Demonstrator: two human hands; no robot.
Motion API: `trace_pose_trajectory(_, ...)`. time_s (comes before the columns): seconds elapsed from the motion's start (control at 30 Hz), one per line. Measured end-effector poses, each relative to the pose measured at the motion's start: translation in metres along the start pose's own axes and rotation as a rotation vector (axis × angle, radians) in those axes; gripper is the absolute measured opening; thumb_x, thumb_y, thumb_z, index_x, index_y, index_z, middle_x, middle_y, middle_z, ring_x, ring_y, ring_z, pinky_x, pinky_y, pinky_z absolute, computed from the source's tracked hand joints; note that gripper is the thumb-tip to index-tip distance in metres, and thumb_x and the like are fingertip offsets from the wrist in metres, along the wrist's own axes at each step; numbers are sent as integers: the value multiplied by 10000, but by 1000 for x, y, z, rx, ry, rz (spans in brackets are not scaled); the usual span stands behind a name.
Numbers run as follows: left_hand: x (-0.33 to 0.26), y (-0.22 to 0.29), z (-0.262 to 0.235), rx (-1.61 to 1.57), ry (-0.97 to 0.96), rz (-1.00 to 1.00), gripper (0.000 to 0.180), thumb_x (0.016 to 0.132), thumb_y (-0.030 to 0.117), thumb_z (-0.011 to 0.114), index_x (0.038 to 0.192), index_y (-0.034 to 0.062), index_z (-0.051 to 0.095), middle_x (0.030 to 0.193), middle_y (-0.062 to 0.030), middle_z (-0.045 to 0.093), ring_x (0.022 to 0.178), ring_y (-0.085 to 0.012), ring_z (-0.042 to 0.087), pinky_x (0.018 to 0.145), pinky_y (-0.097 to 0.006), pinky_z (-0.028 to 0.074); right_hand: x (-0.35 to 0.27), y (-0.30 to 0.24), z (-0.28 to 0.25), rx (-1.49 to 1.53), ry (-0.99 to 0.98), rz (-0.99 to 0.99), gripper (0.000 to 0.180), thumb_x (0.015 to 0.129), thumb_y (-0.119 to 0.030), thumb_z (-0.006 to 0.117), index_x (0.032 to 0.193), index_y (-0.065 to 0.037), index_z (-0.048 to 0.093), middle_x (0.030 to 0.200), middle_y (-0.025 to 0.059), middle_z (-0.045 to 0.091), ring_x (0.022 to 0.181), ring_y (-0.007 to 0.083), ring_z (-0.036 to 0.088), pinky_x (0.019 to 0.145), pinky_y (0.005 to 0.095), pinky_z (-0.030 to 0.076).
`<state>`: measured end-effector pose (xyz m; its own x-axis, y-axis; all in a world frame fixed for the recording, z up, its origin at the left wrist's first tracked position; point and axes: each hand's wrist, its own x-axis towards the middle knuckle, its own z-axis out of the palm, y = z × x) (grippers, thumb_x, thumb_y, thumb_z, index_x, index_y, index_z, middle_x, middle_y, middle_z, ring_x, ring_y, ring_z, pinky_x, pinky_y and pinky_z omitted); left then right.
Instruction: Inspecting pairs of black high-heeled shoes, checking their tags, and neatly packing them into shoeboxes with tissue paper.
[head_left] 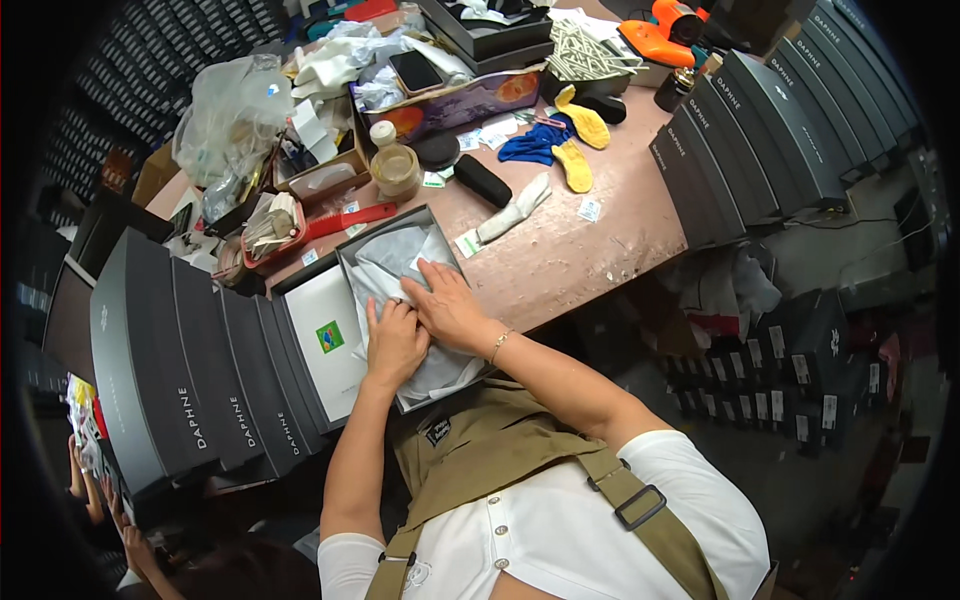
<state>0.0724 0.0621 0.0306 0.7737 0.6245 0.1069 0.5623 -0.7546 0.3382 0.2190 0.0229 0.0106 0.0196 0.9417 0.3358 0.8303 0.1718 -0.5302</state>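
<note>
left hand (395,340): fingers laid flat on tissue (400,262)
right hand (447,305): fingers spread, pressed on tissue
box (345,248): near counter (560,250) edge

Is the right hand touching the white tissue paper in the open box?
Touching. The head view shows the right hand lying flat on the white tissue paper inside the open box.

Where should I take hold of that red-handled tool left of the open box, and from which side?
Probably by the red handle, its free end nearest the open box. It lies flat on the pink table, and its other end sits among clutter by the red tray. Come from above, pinching across its narrow width.
</note>
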Motion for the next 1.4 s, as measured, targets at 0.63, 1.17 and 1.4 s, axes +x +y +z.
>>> trace_pose_trajectory(0.63,-94,-37,15,-401,20,-752,321,913,225,463,1145,18,542,993,-253,626,952,-440,587,834,-491,458,-15,-9,-74,469,148,218,438,856,-62,609,1280,-2,513,1169,220,571,1010,314,601,853,368,493)
trace_pose_trajectory(1.17,-91,-26,6,-378,-35,-645,394,912,177,451,1295,84,452,967,-260,632,921,-436,605,802,-501,462,-10,-68,28,-593,-499,-521,328,857,-288,526,1050,-114,726,1414,147,426,1394,390,229,1094,634,151)
trace_pose_trajectory(1.4,-85,-29,11,-242,-104,-556,381,826,137,555,1188,27,511,793,-197,629,756,-369,630,694,-452,485,-54,-57,-35,324,-99,-287,182,803,-111,610,977,-64,637,1072,98,611,1113,262,546,1004,447,365)
